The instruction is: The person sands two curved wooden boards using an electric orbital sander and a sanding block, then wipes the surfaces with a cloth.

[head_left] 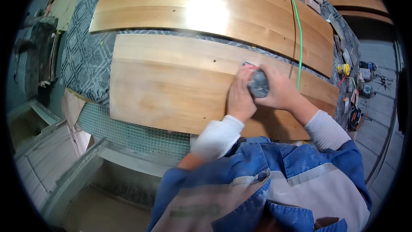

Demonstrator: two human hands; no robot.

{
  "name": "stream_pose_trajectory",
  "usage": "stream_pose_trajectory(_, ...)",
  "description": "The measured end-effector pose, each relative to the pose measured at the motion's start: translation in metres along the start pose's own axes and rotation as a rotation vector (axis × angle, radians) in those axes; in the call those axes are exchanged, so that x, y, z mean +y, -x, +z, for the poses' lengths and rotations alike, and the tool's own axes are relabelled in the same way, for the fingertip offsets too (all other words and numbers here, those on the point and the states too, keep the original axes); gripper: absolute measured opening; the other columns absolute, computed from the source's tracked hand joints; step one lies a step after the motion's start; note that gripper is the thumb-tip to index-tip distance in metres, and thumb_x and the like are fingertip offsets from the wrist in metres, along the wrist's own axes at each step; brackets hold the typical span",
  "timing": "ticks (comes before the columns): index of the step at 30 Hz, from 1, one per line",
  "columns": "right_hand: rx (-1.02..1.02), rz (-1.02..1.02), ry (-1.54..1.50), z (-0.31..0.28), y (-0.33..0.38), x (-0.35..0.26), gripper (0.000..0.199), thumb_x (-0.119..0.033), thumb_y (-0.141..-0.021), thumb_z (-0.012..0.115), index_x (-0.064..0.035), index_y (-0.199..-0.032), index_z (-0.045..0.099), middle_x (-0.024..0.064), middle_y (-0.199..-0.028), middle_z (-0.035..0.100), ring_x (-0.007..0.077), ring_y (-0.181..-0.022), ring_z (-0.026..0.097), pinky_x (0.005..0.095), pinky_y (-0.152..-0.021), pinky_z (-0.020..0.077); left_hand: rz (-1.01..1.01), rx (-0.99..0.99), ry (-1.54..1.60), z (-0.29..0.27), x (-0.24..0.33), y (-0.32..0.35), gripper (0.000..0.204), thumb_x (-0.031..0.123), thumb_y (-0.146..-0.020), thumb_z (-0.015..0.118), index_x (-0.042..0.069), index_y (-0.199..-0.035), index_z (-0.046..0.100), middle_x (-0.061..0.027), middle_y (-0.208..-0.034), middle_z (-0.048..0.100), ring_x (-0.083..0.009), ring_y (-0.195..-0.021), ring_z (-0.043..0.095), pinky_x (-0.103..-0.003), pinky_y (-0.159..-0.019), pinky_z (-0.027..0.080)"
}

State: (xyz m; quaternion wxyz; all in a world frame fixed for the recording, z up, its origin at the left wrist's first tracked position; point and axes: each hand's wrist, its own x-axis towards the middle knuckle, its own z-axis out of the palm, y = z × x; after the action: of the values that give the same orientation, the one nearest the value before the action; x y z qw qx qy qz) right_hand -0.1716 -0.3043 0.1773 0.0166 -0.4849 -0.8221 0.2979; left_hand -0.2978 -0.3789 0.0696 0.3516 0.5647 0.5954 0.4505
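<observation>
From here I see the left hand [241, 97] and right hand [279, 88] wrapped around the tool [258, 84] between them, right of frame centre, on the lower board [167, 82], whose long axis slopes toward lower right.

1 strong patch of glare is thrown back by the upper board [141, 4], its grain washed out to white. A softer, paler sheen is spread over the left part of the lower board [150, 73]. A shadow is cast below the right hand [279, 87], toward the blue jacket [296, 161], so light seems to be thrown from the far side. A thin dark line is laid beside the green cord [299, 34]. The left hand [241, 97] and white left cuff [219, 137] are softened by blur. The lower-left basin [116, 204] is dimly lit. Straight edges are bent near the rim; the corners are swallowed by black.
</observation>
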Motion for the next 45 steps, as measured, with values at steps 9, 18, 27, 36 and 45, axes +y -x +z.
stream_pose_trajectory(9, -0.112, -0.388, -0.098, 0.088, -0.172, -0.2, 0.054, -0.028, -0.077, 0.076, -0.0024, -0.117, 0.052, 0.0303, -0.103, 0.062, 0.0485, -0.089, 0.067, 0.0529, -0.076, 0.0553, -0.218, 0.442, -0.072, -0.214, -0.097, -0.018, 0.06, 0.01, -0.089, 0.075, 0.001, -0.139, 0.044, -0.0159, -0.137, 0.059, -0.0243, -0.122, 0.061, -0.036, -0.102, 0.051)
stream_pose_trajectory(18, -0.16, -0.291, -0.077, 0.06, -0.024, -0.094, 0.074, -0.028, -0.073, 0.08, -0.0058, -0.136, 0.048, 0.0249, -0.111, 0.06, 0.0447, -0.092, 0.067, 0.0472, -0.08, 0.057, -0.149, 0.257, -0.034, -0.091, -0.037, 0.06, 0.075, 0.015, -0.085, 0.077, 0.007, -0.149, 0.038, -0.0177, -0.144, 0.053, -0.0279, -0.132, 0.054, -0.039, -0.109, 0.044)
stream_pose_trajectory(27, -0.256, -0.41, -0.048, 0.109, -0.12, -0.202, 0.063, -0.023, -0.074, 0.076, -0.0025, -0.126, 0.048, 0.0287, -0.101, 0.066, 0.045, -0.089, 0.068, 0.0504, -0.076, 0.0563, -0.332, 0.536, 0.444, -0.193, -0.09, 0.043, 0.057, 0.022, -0.084, 0.08, 0.001, -0.13, 0.054, -0.016, -0.121, 0.067, -0.0285, -0.111, 0.065, -0.041, -0.094, 0.053)
stream_pose_trajectory(36, -0.227, -0.428, 0.018, 0.112, -0.054, -0.177, 0.073, -0.027, -0.073, 0.079, -0.0021, -0.134, 0.048, 0.0305, -0.11, 0.058, 0.0461, -0.082, 0.067, 0.048, -0.07, 0.0567, -0.259, 0.543, -0.171, -0.158, -0.048, 0.089, 0.052, 0.019, -0.087, 0.076, 0.001, -0.13, 0.053, -0.0174, -0.127, 0.061, -0.0291, -0.116, 0.063, -0.04, -0.099, 0.051)
stream_pose_trajectory(45, -0.408, -0.52, 0.004, 0.146, -0.111, -0.267, 0.063, -0.022, -0.074, 0.076, -0.0026, -0.126, 0.046, 0.0287, -0.109, 0.061, 0.0467, -0.092, 0.066, 0.0496, -0.079, 0.0552, -0.387, 0.773, 1.151, -0.232, -0.114, 0.102, 0.06, 0.034, -0.094, 0.068, 0.008, -0.142, 0.044, -0.0164, -0.139, 0.053, -0.0286, -0.128, 0.053, -0.044, -0.106, 0.049)
